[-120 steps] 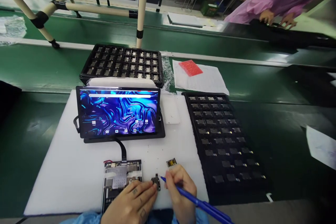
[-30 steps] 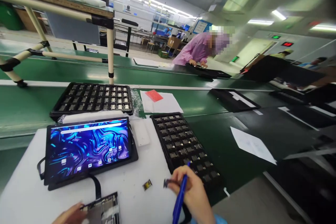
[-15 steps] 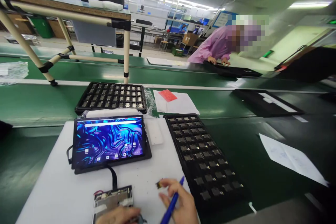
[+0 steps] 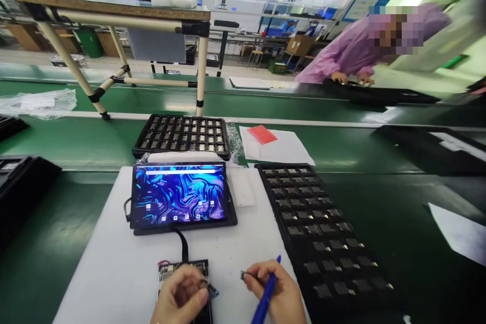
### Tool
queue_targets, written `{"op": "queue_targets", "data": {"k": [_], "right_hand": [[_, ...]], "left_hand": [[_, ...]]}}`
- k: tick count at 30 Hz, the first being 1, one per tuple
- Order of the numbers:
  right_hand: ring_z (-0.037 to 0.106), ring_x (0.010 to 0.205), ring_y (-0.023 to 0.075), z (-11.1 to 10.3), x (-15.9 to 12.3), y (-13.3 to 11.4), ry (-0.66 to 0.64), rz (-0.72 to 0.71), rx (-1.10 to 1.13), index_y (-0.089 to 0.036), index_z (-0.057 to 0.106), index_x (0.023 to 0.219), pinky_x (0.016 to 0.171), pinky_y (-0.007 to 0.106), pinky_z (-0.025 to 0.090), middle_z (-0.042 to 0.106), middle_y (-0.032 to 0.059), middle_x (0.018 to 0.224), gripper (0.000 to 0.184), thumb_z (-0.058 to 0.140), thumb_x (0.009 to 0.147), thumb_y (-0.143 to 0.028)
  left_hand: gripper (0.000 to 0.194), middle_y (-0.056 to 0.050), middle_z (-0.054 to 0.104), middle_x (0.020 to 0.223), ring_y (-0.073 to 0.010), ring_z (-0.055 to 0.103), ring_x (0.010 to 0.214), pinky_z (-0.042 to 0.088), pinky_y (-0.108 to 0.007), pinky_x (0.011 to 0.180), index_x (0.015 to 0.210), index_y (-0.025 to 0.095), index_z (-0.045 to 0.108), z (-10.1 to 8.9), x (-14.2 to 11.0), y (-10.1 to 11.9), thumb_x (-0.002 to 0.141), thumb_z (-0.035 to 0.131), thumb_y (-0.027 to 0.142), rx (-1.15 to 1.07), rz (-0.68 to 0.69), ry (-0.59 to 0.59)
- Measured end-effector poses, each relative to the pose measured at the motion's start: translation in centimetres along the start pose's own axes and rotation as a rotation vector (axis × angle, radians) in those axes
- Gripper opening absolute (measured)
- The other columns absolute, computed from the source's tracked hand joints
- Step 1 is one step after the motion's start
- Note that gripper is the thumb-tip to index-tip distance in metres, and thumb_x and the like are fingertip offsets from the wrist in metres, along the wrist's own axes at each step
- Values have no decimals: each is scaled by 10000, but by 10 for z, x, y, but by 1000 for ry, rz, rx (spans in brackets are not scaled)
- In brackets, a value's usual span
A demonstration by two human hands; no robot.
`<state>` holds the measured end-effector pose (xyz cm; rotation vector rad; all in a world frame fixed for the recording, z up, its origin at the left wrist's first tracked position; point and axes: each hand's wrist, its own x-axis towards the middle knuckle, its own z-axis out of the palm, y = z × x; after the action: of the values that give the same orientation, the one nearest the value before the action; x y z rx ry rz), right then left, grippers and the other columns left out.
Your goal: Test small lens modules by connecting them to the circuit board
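My left hand (image 4: 181, 297) rests curled on a bare circuit board (image 4: 183, 268) at the near edge of a white foam mat (image 4: 114, 253), its fingers pinching a small dark part by the board's right edge. My right hand (image 4: 275, 291) is closed on a blue pen (image 4: 268, 291) and pinches a small black component (image 4: 245, 275) at its fingertips. A black ribbon cable (image 4: 184, 248) runs from the board up to a lit tablet screen (image 4: 179, 195) standing on the mat.
A long black tray of small modules (image 4: 322, 233) lies right of the mat, and another tray (image 4: 182, 134) sits behind the tablet. White paper with a red pad (image 4: 261, 134) lies on the green belt. A person in a pink coat (image 4: 341, 55) works across the line.
The view swung left and down towards the mat. My left hand moved up onto the circuit board. My right hand took the small component off the mat and drew back.
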<state>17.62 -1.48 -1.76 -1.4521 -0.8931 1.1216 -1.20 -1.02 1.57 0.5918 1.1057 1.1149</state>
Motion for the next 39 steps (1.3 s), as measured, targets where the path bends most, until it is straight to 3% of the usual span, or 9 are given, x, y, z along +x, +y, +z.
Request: {"op": "queue_targets", "data": {"k": [4,7,10,14,21,27,36,39], "right_hand": [[562,441,99,22,-15,-25,-89,131,308,-204,495,599,462,216,456,617,-34,577,422,852,557,-426],[550,414,89,36,-23,-35,-132,150,338,-199,484,590,437,205,440,596,-40,547,434,848,564,-433],[538,405,79,42,-26,-35,-154,168,330,-199,479,588,429,198,441,585,-44,549,436,836,576,-449],[519,395,71,41,-27,-29,-163,189,336,-201,472,592,420,194,444,568,-49,545,436,828,584,-453],[511,404,57,39,-31,-28,-150,196,377,-195,485,604,419,169,431,578,-51,562,395,834,607,-382],[511,411,69,38,-32,-26,-135,191,301,-201,480,598,417,184,437,576,-41,578,411,823,607,-428],[513,438,65,31,-30,-27,-174,206,304,-201,481,621,443,174,424,576,-45,590,404,817,618,-426],[527,453,73,25,-27,-19,-271,223,284,-199,485,632,444,179,430,593,-32,609,377,801,654,-405]], "left_hand": [[493,43,550,551,-33,457,431,362,-123,423,768,151,591,7,-4,-2,511,891,447,-157,-120,-6],[579,34,580,590,-53,529,453,404,-127,421,902,149,632,12,-7,-1,489,897,456,-134,-134,12],[522,10,628,599,-56,567,454,424,-122,441,836,137,657,15,-10,2,496,895,453,-121,-133,13],[448,11,639,571,-47,563,440,421,-114,450,740,135,656,15,-12,2,500,900,425,-128,-131,14],[423,-15,643,579,-93,594,492,453,-154,491,767,129,645,12,-12,-5,559,872,419,-88,-103,-7],[427,1,610,574,-76,559,467,454,-156,484,748,129,643,13,-12,-2,556,868,436,-51,-108,-2],[417,17,590,539,-60,542,462,436,-136,483,729,135,647,17,-14,3,555,865,445,-47,-114,-32],[434,6,609,561,-61,543,467,449,-145,493,733,131,641,18,-15,2,544,870,449,-51,-114,-17]]}}
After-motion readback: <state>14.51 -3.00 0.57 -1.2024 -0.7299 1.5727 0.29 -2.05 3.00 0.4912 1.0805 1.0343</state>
